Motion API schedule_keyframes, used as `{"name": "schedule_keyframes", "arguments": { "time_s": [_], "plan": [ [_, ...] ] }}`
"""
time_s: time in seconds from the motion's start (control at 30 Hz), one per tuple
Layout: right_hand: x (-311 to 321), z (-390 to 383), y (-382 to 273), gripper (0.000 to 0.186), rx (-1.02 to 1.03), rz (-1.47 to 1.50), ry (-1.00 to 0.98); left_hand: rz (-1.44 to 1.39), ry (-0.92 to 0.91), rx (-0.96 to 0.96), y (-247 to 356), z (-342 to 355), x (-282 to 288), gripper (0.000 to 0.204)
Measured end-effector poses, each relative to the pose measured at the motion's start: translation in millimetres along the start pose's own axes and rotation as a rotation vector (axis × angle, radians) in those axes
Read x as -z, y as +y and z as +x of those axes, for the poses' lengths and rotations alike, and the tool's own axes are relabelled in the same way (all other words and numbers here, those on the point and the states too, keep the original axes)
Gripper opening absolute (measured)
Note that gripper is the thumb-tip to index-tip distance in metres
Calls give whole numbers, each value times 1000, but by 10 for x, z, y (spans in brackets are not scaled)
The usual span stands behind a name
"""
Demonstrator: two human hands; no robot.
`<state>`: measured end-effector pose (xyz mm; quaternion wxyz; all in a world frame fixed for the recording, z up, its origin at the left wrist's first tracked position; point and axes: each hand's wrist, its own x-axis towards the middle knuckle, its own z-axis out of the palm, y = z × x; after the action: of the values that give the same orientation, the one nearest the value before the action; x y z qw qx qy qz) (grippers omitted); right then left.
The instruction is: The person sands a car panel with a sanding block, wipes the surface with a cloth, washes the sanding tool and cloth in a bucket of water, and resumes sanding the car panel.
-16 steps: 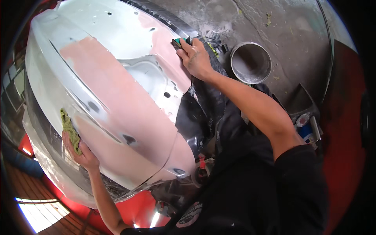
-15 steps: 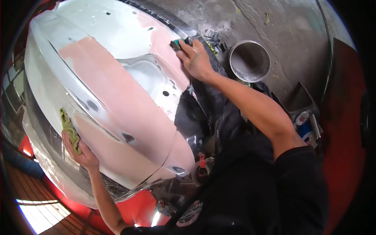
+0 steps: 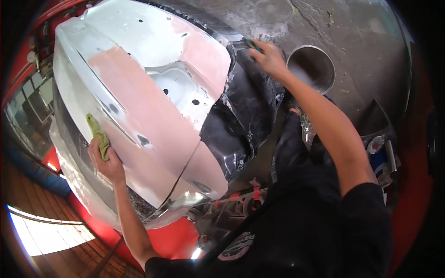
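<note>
A white car body panel [image 3: 148, 32] with pink patches, bare dark spots and a recessed opening fills the left of the head view. Against its left side, my left hand [image 3: 106, 160] grips a crumpled olive-green cloth [image 3: 96, 129]. My right hand [image 3: 270, 59] is closed on a small green block [image 3: 252, 45], partly hidden by its fingers and just beyond the panel's upper right edge, over the black sheeting [image 3: 243, 97] beside the panel. Clear plastic film [image 3: 69, 167] runs along the panel's outer left edge.
A metal bucket [image 3: 310, 69] stands on the stained concrete floor [image 3: 357, 51] right of my right arm. Cans [image 3: 381, 169] and a curved dark part [image 3: 371, 118] lie near my right elbow. Glossy red bodywork [image 3: 408, 185] curves along the right rim; tools clutter the space below the panel.
My right hand has moved right and up with the block, from the pink patch to beyond the panel's edge. The view has shifted; my left hand stays at the left side with the cloth.
</note>
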<state>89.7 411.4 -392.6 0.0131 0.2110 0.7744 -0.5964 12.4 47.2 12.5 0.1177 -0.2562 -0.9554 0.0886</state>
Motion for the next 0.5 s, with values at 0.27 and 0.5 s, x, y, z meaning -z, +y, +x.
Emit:
{"name": "schedule_keyframes", "arguments": {
  "time_s": [0.27, 0.5],
  "plan": [
    [1947, -1517, 2066, 50, -392, 132, 100, 39, -254, -422, 2222, 996, -203, 39],
    [2762, -1786, 2182, 49, -550, 262, 271, 499, -1003, -623, 2728, 800, -1857, 40]
  ]
}}
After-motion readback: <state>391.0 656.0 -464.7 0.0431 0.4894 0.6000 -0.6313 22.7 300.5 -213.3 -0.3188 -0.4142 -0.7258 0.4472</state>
